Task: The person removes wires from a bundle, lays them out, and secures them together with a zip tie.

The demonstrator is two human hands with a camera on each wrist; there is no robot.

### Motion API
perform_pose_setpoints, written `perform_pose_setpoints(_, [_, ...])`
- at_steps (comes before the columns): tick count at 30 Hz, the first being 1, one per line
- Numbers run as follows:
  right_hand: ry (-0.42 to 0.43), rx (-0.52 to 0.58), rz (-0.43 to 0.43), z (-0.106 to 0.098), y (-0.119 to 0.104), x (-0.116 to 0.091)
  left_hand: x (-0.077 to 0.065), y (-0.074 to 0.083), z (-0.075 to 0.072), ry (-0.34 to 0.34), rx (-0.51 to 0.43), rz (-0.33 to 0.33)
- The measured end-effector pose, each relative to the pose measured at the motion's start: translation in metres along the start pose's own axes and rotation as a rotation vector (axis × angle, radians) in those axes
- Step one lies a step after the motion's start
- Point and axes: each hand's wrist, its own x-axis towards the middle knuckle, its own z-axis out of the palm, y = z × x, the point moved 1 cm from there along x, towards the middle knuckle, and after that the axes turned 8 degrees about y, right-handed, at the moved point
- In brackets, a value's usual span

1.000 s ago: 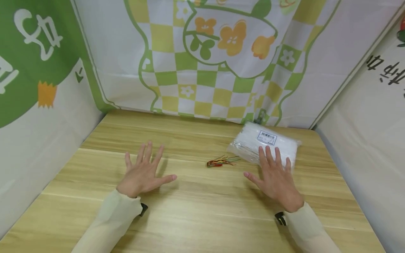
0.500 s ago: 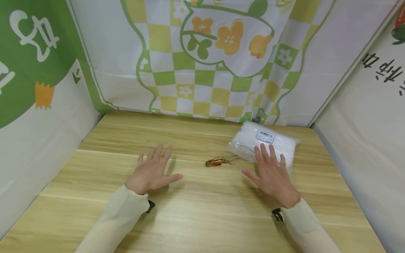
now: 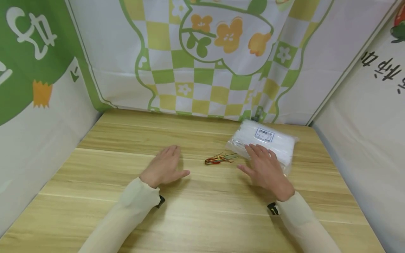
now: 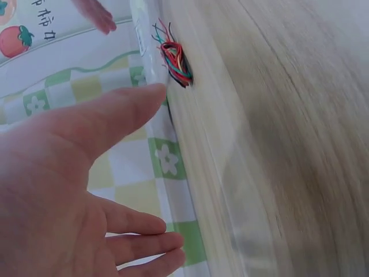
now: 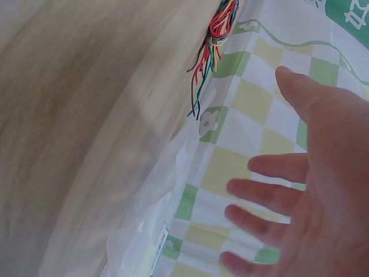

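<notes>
A small bundle of thin coloured wires (image 3: 218, 159), red, yellow, green and black, lies on the wooden table (image 3: 196, 218) between the two hands. The left hand (image 3: 164, 167) hovers to the left of it, thumb stretched toward it, holding nothing. On the other side the right hand (image 3: 267, 171) is held over the near edge of a clear plastic bag of white strips (image 3: 275, 142), its fingers extended and empty. Both wrist views show the wires (image 4: 177, 62) apart from the hands; the loose wire ends (image 5: 202, 86) point toward the bag (image 5: 147, 213).
A printed curtain (image 3: 205, 80) with green and yellow checks hangs at the table's back edge. Fabric side walls (image 3: 41, 147) enclose the left and right. The bag, with a barcode label (image 3: 264, 135), lies at the back right.
The left hand has moved right toward the wires, its fingers drawing together. The right hand has shifted slightly left, its fingers less spread. Wires and bag stay in place.
</notes>
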Motion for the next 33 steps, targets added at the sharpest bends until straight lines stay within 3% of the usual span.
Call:
perform_pose_setpoints(3, [0.035, 0.005, -0.026, 0.000, -0.003, 0.004, 0.005, 0.003, 0.001, 0.006, 0.005, 0.018])
perform_pose_setpoints(8, [0.093, 0.023, -0.085, 0.002, -0.004, 0.011, 0.011, 0.009, 0.001, 0.075, 0.051, 0.051])
perform_pose_setpoints(14, [0.163, 0.125, -0.170, 0.007, -0.006, 0.020, 0.021, 0.016, 0.005, 0.110, 0.085, 0.079])
perform_pose_setpoints(19, [0.124, 0.216, -0.188, 0.010, -0.009, 0.027, 0.032, 0.024, 0.005, 0.069, 0.022, 0.084])
perform_pose_setpoints(27, [0.053, 0.229, -0.183, 0.016, -0.012, 0.038, 0.051, 0.043, 0.008, -0.066, -0.009, 0.059])
perform_pose_setpoints(33, [0.008, 0.231, -0.234, 0.019, -0.014, 0.047, 0.062, 0.056, 0.012, -0.075, -0.006, 0.076])
